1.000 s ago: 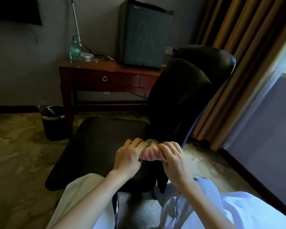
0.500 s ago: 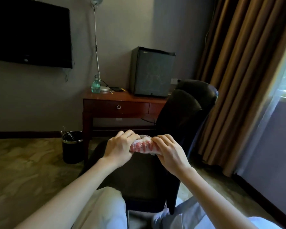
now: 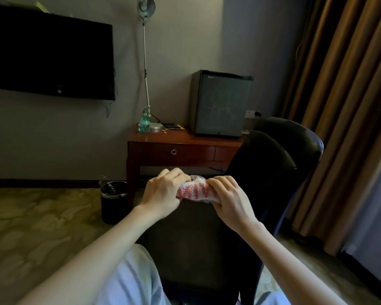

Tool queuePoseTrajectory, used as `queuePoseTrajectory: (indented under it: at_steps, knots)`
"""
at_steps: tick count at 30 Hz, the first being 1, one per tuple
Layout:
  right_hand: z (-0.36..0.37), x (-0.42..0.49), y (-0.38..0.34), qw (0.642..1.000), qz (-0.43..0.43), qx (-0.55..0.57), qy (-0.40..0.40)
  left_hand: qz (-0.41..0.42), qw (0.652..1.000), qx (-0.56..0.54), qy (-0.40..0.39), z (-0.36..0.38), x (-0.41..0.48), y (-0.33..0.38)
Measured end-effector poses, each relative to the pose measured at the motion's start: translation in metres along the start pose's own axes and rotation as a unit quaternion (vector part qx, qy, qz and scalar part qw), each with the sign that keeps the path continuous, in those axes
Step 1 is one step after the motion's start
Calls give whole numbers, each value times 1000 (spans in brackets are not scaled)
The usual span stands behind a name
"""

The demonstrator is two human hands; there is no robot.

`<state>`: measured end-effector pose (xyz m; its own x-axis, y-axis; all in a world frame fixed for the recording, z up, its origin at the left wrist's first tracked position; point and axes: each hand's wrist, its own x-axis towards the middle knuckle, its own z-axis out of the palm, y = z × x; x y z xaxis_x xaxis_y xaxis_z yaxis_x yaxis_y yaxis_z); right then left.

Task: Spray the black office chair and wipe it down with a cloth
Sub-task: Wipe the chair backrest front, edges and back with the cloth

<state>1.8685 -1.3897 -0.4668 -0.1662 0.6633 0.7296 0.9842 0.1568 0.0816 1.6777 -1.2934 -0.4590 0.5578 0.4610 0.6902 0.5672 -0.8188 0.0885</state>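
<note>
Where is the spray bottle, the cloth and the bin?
spray bottle (image 3: 143, 126): head view, its green body.
cloth (image 3: 196, 192): head view, its striped middle.
bin (image 3: 113, 209): head view, its black side.

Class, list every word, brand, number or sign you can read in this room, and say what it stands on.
No text can be read.
Mini fridge: small mark at its top left corner, too small to read.
Television: small mark on its lower edge, too blurred to read.
</note>
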Motion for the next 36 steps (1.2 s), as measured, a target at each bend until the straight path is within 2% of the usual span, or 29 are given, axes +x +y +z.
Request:
queuePoseTrajectory:
  at_steps: [9, 17, 29, 36]
  knots:
    - [12, 27, 1, 1000, -16, -13, -18, -1, 1000, 5, -14, -6, 11, -23]
    - [47, 102, 8, 999, -36, 25, -10, -8, 999, 30, -35, -14, 59, -86]
    - [167, 287, 104, 998, -21, 32, -41, 12, 992, 53, -114, 55, 250, -237]
    - [175, 402, 153, 996, 2, 18, -89, 21, 990, 33, -135, 54, 364, -291]
